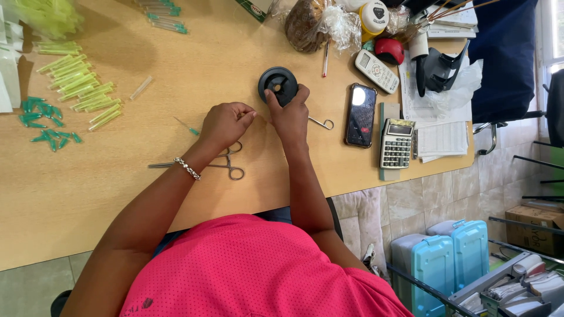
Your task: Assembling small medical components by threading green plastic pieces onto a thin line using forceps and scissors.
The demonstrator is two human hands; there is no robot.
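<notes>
Wooden desk fills the view; at twelve o'clock, the right hand grips a black spool, while the left hand pinches closed, its contents unclear, above steel forceps.

Forceps block below hands, phone right; bare desk above

A wooden table carries a black spool, forceps, phone, calculator and yellow-green tubes.
</notes>
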